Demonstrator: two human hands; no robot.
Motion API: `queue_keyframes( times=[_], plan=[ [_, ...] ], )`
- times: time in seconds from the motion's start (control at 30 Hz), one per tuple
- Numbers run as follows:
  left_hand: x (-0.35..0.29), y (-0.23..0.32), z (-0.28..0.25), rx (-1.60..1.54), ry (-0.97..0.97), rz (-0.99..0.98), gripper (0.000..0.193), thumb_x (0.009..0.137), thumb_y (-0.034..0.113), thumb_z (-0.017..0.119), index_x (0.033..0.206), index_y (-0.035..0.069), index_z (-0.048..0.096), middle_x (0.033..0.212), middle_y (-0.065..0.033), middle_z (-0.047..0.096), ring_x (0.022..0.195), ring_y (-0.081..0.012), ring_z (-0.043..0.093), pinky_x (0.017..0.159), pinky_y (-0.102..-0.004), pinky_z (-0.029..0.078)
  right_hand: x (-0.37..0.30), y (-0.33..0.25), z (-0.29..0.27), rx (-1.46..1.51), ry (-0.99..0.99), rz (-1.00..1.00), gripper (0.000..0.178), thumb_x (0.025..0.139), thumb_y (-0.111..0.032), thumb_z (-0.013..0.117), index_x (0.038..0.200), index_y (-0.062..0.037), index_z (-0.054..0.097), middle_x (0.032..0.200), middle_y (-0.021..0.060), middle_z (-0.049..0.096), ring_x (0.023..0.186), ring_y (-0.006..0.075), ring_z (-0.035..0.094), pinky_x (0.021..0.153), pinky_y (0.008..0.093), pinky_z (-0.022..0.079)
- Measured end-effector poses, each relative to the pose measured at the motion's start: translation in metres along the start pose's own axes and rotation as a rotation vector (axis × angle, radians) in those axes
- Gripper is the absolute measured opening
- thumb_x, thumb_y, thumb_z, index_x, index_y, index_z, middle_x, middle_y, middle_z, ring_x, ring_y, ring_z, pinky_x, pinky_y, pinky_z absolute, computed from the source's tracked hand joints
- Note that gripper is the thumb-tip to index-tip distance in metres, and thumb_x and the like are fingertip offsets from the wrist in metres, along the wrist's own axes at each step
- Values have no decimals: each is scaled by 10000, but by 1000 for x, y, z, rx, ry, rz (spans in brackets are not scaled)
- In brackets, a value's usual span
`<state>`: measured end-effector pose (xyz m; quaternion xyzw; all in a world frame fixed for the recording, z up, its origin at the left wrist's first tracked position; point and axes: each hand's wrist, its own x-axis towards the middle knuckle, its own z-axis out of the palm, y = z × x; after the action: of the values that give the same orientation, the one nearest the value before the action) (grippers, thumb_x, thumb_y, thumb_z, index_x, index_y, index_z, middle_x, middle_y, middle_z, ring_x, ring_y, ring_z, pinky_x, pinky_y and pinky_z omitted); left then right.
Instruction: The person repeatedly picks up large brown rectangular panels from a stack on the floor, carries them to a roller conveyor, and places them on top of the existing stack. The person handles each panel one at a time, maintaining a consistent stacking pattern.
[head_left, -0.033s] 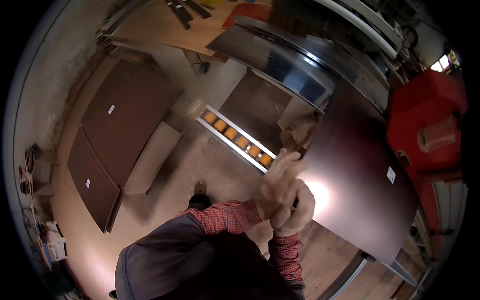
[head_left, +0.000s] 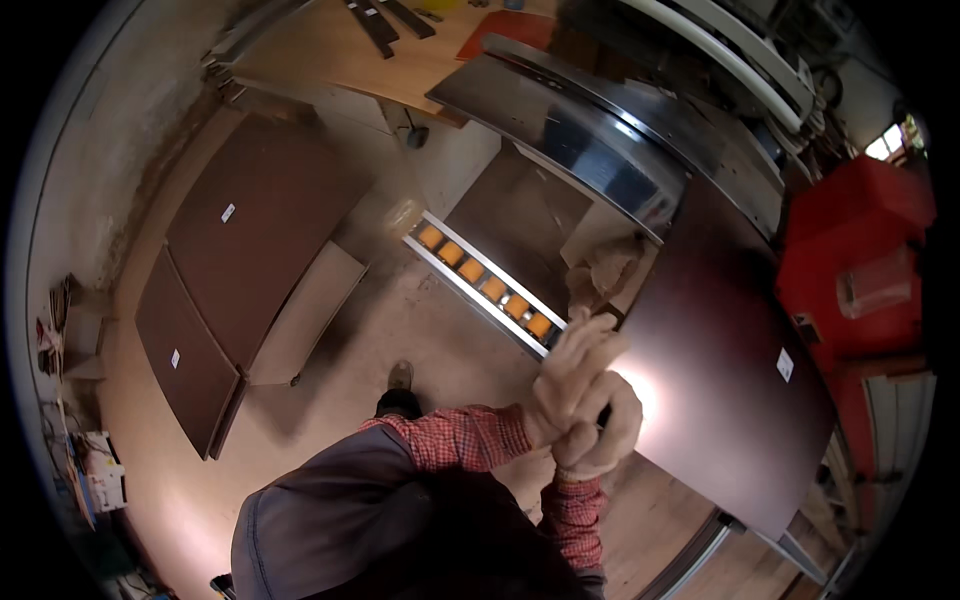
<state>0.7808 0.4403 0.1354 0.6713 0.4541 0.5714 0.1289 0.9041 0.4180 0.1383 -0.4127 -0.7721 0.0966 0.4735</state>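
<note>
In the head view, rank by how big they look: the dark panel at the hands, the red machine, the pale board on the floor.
1. dark panel, nearest the camera, so partly unsure
2. red machine
3. pale board

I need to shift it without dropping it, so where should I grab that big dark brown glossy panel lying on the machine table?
Probably take the big dark brown glossy panel by its near long edge, coming from your side, where your gloved left hand and right hand already meet at it. It lies flat and wide, so spread the hands apart along that edge. The metal machine table blocks the far side.
</note>
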Motion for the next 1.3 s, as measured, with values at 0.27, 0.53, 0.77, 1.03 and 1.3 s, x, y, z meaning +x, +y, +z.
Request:
queue_keyframes(
  times=[0.27,0.53,0.77,1.03,1.3],
  plan=[
    [-36,7,-33,-200,-15,-75,402,940,186,648,1230,-88,609,1338,-295,588,1327,-502,534,1153,-627,403,3,51,-6,-391,303,127,167,986,-7,603,1088,60,717,916,153,719,729,245,674,665,358,572],
    [-106,-17,-99,134,-44,-239,473,999,230,613,1374,-52,555,1359,-263,563,1298,-492,523,1115,-550,425,-23,119,-99,-190,238,247,272,1071,-87,495,1193,93,659,870,133,698,624,176,616,559,304,514],
    [-238,-18,-207,1314,-322,-359,390,919,213,635,1282,70,650,1389,-179,588,1233,-338,591,1024,-459,506,-43,164,-166,-619,266,278,281,1080,-236,584,1196,-10,706,1127,178,741,960,316,730,868,407,605],
    [-307,38,-374,614,340,-1333,290,971,129,553,1242,90,649,1263,-172,636,1179,-393,615,1000,-455,520,-66,11,12,-177,-258,390,397,1105,-189,499,1373,77,623,1329,196,702,1222,309,681,1072,365,554],
    [-431,-17,-525,434,792,-1315,411,1069,330,569,1289,-7,656,1280,-165,685,1250,-271,617,1096,-354,443,-120,-148,416,747,-854,1175,286,1006,-373,674,1136,-119,679,1077,34,679,889,168,643,751,377,549]
  ],
)
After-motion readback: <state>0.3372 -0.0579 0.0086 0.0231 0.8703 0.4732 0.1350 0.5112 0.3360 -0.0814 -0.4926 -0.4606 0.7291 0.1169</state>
